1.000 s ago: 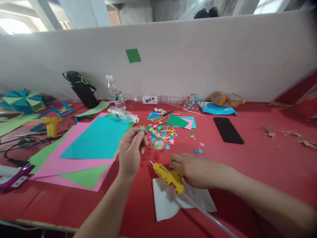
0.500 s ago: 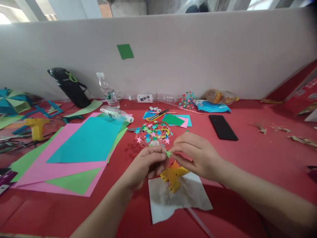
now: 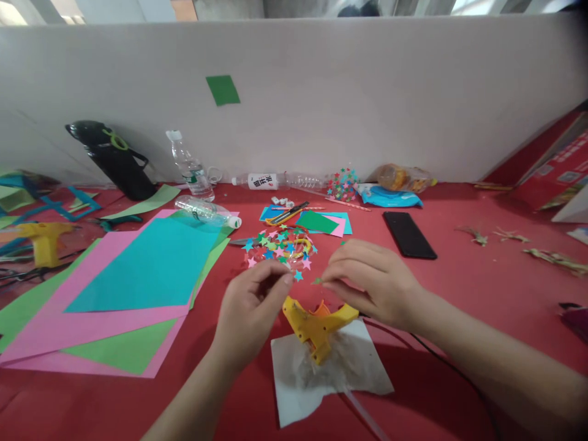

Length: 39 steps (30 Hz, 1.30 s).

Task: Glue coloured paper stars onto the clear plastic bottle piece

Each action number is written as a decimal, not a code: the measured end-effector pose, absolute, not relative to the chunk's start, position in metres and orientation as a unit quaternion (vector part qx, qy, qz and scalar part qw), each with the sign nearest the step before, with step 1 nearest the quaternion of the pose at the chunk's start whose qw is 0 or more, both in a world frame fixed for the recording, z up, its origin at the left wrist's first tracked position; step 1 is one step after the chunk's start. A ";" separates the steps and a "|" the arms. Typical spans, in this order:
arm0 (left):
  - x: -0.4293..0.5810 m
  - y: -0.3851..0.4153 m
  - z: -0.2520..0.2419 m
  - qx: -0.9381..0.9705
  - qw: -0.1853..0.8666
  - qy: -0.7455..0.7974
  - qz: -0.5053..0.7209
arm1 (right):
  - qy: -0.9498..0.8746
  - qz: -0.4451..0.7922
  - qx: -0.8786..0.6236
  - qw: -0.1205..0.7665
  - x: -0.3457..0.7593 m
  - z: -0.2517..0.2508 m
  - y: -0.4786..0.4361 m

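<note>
My right hand (image 3: 374, 282) pinches a small green star (image 3: 316, 281) between its fingertips, above the table. My left hand (image 3: 255, 309) is a short way to the left, thumb and forefinger drawn together; whether anything tiny sits between them I cannot make out. Just beyond both hands lies a clear plastic piece covered with colourful stars (image 3: 279, 251). Below the hands, a yellow glue gun (image 3: 316, 331) rests on a stained white sheet (image 3: 291, 392), with a clear glue stick (image 3: 362, 411) reaching out toward me.
Coloured paper sheets (image 3: 138, 269) and a second yellow glue gun (image 3: 43, 242) lie on the left. Farther back are a utility knife (image 3: 289, 213), a black flask (image 3: 110, 162), plastic bottles (image 3: 190, 168) and a star-covered ball (image 3: 342, 184). A phone (image 3: 408, 234) lies right.
My hands have moved apart. The green star, earlier between the fingertips of both, is now in my right hand only. My left hand has shifted left.
</note>
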<state>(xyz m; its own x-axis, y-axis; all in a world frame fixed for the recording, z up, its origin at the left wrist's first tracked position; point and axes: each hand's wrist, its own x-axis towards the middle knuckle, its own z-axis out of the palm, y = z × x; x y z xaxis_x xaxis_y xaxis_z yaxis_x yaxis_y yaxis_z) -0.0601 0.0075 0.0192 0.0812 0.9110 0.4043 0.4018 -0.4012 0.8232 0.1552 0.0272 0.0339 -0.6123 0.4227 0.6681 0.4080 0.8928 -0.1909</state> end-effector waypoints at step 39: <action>-0.050 0.031 -0.015 0.762 -0.068 0.483 0.426 | -0.931 0.076 -0.173 0.311 0.144 0.023 0.083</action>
